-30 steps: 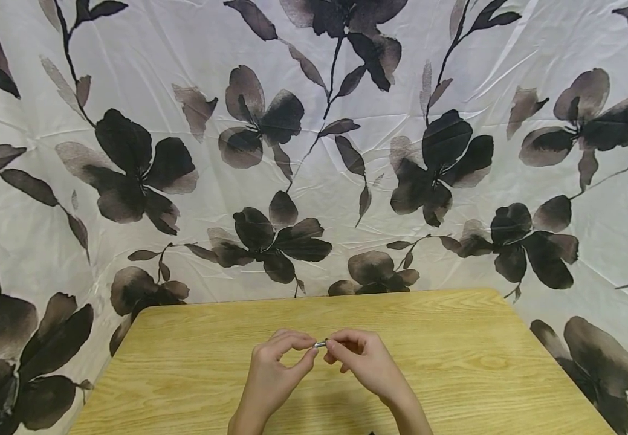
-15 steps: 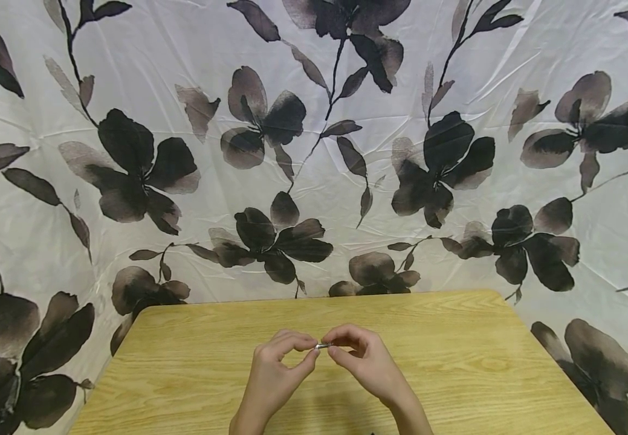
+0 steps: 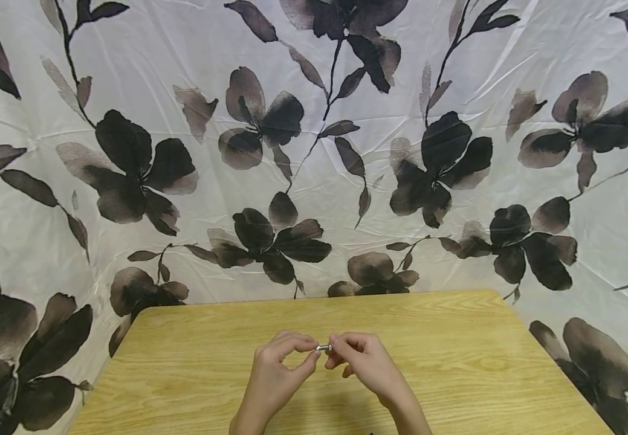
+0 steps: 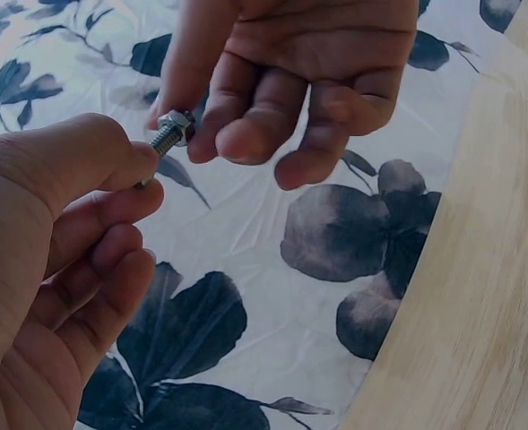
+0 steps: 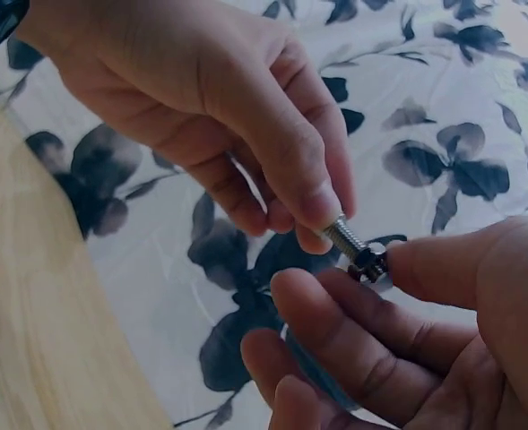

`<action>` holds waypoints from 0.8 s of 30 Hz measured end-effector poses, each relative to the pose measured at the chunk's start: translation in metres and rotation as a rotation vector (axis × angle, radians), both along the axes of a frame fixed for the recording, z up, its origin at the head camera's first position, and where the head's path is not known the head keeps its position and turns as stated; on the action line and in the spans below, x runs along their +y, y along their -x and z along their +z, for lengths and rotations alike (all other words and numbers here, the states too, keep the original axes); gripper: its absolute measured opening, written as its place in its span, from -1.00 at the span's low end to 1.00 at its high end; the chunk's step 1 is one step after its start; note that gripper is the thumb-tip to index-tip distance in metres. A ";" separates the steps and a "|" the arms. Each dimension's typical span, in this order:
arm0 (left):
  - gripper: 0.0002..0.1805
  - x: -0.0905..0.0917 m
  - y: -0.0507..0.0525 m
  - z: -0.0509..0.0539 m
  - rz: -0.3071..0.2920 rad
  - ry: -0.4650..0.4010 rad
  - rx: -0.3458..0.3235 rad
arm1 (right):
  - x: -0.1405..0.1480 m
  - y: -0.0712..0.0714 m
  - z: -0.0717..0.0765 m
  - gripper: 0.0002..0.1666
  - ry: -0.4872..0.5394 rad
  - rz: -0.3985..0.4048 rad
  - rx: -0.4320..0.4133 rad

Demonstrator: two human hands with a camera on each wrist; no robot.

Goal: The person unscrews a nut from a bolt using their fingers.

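Note:
A small silver bolt [image 3: 323,347] lies between both hands, held above the table. My left hand [image 3: 278,368] pinches the threaded shank between thumb and index finger, its other fingers curled below, as the left wrist view shows. At the opposite end, my right hand [image 3: 365,362] has its thumb and index finger on a hex-shaped piece [image 4: 176,125]. Whether that piece is the bolt's head, a nut, or both together, I cannot tell. Bare thread [image 5: 342,235] shows between the two hands in the right wrist view. The right hand's remaining fingers hang loosely curled.
The wood-grain table [image 3: 183,356] has rounded far corners. Behind it and on both sides hangs a pale cloth [image 3: 357,199] printed with dark flowers. A tiny dark tip [image 3: 372,433] shows at the bottom edge of the head view.
The right hand's thumb and index finger have shifted around the bolt's end, and more of the bolt shows between the hands. The left hand keeps its pinch in nearly the same place.

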State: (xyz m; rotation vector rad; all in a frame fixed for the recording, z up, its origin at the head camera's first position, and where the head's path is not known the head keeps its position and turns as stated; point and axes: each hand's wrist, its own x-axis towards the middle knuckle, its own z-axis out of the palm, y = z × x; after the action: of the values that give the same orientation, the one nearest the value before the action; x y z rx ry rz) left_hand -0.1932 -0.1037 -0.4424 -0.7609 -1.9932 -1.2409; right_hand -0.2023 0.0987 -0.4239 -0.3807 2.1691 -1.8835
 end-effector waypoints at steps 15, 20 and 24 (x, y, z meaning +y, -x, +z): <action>-0.74 0.001 -0.001 0.002 0.015 -0.012 -0.030 | 0.002 -0.001 0.000 -0.75 0.069 0.034 0.134; -0.74 0.001 -0.001 0.001 0.014 -0.013 -0.027 | 0.001 -0.002 0.001 -0.79 0.080 0.037 0.175; -0.74 0.000 0.000 0.000 0.014 -0.015 -0.043 | 0.000 -0.003 0.003 -0.65 0.089 0.022 0.144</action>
State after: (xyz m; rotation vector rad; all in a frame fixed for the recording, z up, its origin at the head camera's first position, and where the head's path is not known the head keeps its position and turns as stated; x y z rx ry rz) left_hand -0.1932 -0.1032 -0.4423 -0.7172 -2.0179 -1.2733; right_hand -0.1998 0.0987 -0.4214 -0.5716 2.1650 -2.0024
